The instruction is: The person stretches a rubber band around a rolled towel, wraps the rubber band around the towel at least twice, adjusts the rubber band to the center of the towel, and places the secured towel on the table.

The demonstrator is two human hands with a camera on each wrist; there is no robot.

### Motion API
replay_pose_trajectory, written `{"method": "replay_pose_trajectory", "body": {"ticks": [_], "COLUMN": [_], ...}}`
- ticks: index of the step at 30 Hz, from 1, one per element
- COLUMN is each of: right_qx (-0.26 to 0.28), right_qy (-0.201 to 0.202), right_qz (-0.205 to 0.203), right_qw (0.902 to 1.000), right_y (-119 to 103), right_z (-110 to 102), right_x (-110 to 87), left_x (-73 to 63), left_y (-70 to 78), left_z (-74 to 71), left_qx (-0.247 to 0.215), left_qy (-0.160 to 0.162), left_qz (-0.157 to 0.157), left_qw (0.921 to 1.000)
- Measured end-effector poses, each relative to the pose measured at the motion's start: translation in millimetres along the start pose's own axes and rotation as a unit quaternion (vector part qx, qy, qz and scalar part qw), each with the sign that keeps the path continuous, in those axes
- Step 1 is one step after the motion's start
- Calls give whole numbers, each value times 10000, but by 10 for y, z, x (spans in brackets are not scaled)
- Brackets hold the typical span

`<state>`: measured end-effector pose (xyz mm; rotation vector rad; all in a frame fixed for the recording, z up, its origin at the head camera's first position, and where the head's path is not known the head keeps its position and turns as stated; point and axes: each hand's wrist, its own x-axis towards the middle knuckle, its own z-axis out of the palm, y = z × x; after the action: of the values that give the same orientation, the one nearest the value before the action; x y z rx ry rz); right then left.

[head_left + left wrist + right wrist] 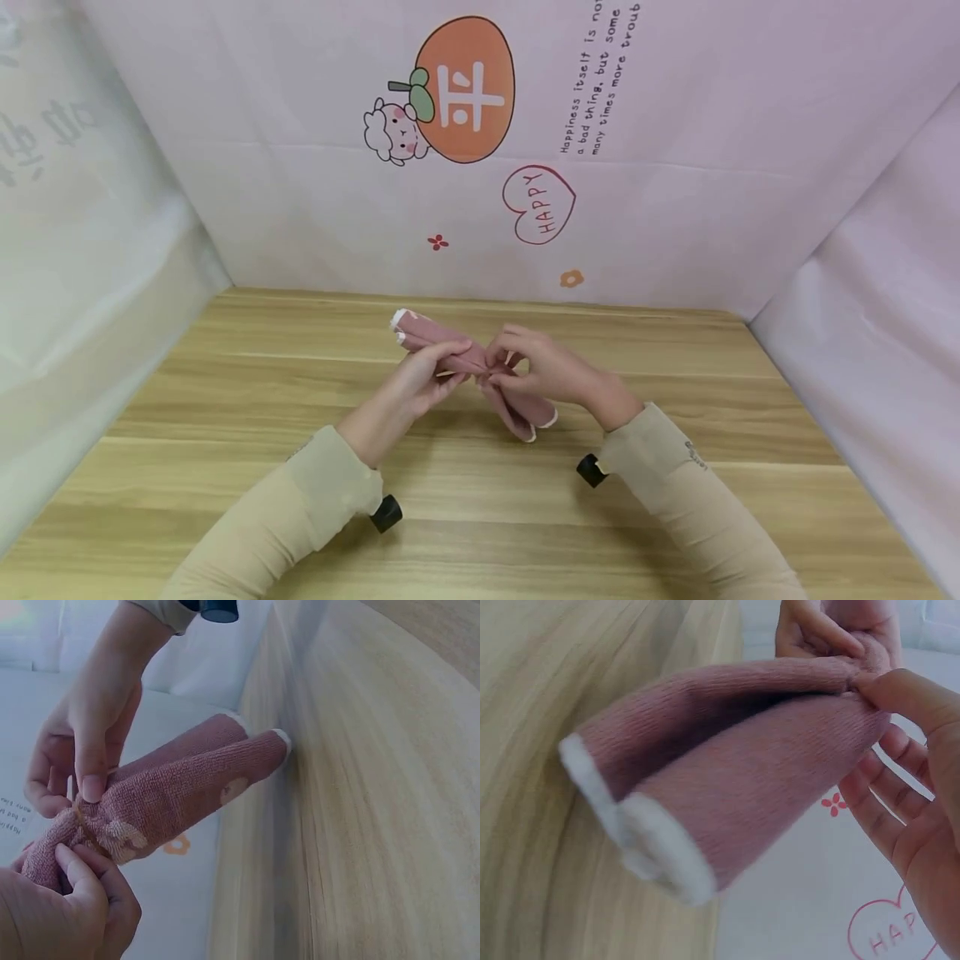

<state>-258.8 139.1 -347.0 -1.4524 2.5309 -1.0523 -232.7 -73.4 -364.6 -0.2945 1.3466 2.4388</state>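
Observation:
A dusty-pink towel [527,405], rolled up with white-edged ends, is held above the table and cinched at its middle. My left hand [422,379] grips one half of the roll close to the cinch, thumb on top. At the cinch, my right hand [555,367] pinches with thumb and fingertips. A thin orange-brown rubber band [80,817] circles the towel there in the left wrist view, with the right thumb right beside it. Two white-trimmed rolled ends [667,851] flare toward the camera in the right wrist view. Fingers partly hide the band.
The wood-grain table [480,533] spreads beneath both hands. Behind it rises a white printed backdrop [300,217] with an orange fruit drawing and a heart. White cloth walls stand at left and right. A small black device [387,513] sits at the left cuff, another [592,470] at the right.

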Motion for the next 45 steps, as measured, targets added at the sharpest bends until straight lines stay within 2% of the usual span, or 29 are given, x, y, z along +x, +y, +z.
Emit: {"method": "replay_pose_trajectory", "body": {"ticks": [7, 16, 22, 26, 34, 39, 42, 45], "right_qx": [543, 1018, 862, 601, 154, -502, -1146, -1873], "right_qy": [275, 9, 40, 205, 677, 1037, 1296, 1551], "right_qz": [158, 629, 856, 835, 276, -210, -697, -1230], "right_qw": [9980, 9928, 9926, 9945, 9972, 9931, 9825, 9621], "right_y": [89, 135, 130, 132, 134, 124, 119, 133], "right_z": [6, -8, 6, 24, 65, 95, 116, 143], "right_x": [-39, -77, -68, -57, -36, -21, -14, -2], "left_x": [2, -10, -20, -23, -19, -10, -8, -4], "left_y": [44, 75, 91, 101, 99, 86, 65, 39], "left_z": [-51, -119, -134, -146, -168, -139, -100, -63], "left_qx": [-165, -274, -261, -301, -501, -743, -610, -581], "left_qy": [-78, -385, -565, -588, -509, -360, -59, 213], "left_qz": [-123, -494, -482, -401, -270, -221, -216, -254], "left_qw": [9998, 9977, 9969, 9970, 9971, 9963, 9979, 9978]}}
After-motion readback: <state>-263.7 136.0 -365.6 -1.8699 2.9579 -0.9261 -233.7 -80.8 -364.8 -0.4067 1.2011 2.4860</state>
